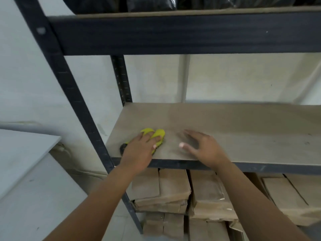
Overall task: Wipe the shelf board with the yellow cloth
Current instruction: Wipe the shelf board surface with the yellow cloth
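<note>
The shelf board (234, 133) is a dusty beige panel in a dark metal rack. The yellow cloth (159, 133) lies near the board's front left corner, with a dark edge showing at its left. My left hand (140, 150) lies flat on the cloth and presses it onto the board, covering most of it. My right hand (203, 147) hovers over the board just right of the cloth with fingers spread and slightly blurred; it holds nothing.
The rack's dark front post (83, 108) and upper beam (173, 32) frame the opening. Brown paper-wrapped bundles (161, 190) are stacked below the board. A white table (20, 153) stands to the left. Black bags sit on the top shelf.
</note>
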### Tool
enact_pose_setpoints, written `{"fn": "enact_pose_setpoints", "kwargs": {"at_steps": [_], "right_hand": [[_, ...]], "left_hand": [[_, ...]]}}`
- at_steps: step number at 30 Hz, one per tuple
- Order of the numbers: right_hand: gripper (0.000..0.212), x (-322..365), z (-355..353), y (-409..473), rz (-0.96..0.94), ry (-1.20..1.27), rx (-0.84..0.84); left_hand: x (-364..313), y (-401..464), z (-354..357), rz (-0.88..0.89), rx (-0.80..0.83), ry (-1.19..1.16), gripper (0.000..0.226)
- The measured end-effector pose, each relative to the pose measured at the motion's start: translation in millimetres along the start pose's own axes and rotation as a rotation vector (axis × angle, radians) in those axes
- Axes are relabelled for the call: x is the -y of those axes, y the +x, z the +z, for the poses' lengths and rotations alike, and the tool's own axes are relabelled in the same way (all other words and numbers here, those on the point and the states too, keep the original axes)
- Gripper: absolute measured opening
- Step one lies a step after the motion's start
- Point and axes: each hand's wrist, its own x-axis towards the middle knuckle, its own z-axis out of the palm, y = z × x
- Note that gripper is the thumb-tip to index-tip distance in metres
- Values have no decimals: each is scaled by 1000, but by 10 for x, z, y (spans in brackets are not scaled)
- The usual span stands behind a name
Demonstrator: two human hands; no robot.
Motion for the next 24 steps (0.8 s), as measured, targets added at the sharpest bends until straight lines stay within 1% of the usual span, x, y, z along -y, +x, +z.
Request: {"fn": "enact_pose_setpoints", "kwargs": {"at_steps": [2, 5, 6, 8, 9, 10, 12, 13, 14, 16, 17, 18, 20, 21, 24], "right_hand": [[74, -2, -39, -15, 83, 206, -100], [34, 4, -56, 26, 164, 306, -256], [26, 6, -64, 48, 192, 332, -300], [21, 30, -84, 59, 241, 437, -375], [22, 52, -92, 49, 253, 474, -405], [24, 90, -96, 31, 248, 460, -432], [25, 202, -85, -12, 199, 352, -438], [25, 289, -68, -32, 160, 313, -417], [24, 396, -41, -46, 107, 273, -389], [17, 596, 71, -31, -9, 89, -363], [20, 680, 163, -13, -31, -43, -322], [31, 766, 270, 0, -16, -157, -245], [49, 896, 495, 14, 79, -288, -62], [53, 911, 603, 26, 110, -331, -18], [49, 902, 734, 30, 129, -469, -32]], "left_hand": [[-111, -25, -7, 37, 5, -12, 49], [-388, 36, 23, 132, 3, -87, 52], [-466, 77, 22, 150, 6, -120, 52], [-534, 151, 3, 175, 21, -227, 51], [-524, 171, -11, 183, 31, -313, 53], [-490, 176, -31, 176, 44, -430, 56], [-374, 151, -98, 78, 42, -702, 57], [-300, 127, -124, 10, 4, -803, 55], [-215, 103, -150, -51, -71, -844, 51], [-13, 81, -183, -179, -239, -760, 43], [98, 88, -174, -241, -290, -665, 40], [205, 99, -145, -294, -284, -539, 39], [339, 107, -56, -378, -154, -295, 42], [374, 115, -16, -398, -84, -224, 44], [415, 169, 64, -367, 45, -132, 49]]}}
